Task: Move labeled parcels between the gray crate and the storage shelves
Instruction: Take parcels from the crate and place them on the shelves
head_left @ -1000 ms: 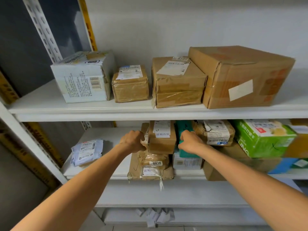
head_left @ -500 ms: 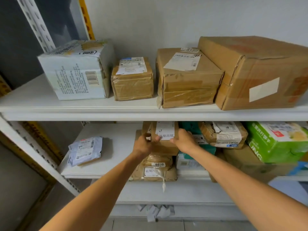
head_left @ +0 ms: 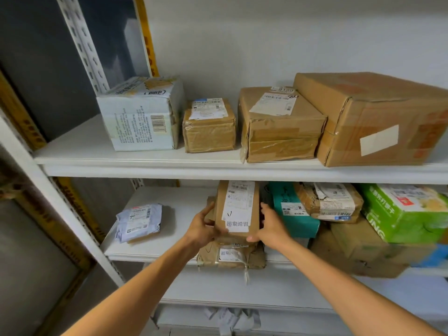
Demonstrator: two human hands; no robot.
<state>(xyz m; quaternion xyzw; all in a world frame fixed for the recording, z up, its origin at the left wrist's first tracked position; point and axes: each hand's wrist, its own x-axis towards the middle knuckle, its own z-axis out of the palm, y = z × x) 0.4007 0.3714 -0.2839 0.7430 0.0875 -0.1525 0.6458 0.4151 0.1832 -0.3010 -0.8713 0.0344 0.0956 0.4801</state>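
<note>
Brown cardboard parcel point(head_left: 236, 212) now sits between my palms on the lower shelf point(head_left: 169, 241), drawn nearer the front edge than a moment ago; I see my left hand point(head_left: 202, 229) and right hand point(head_left: 272, 229) have closed in on its sides, fingers pressed against the card. Its white label reads 超期滞留. It rests on a wrapped bundle point(head_left: 230, 257). A teal box point(head_left: 294, 214) crowds my right, a grey mailer point(head_left: 138, 221) lies well left
</note>
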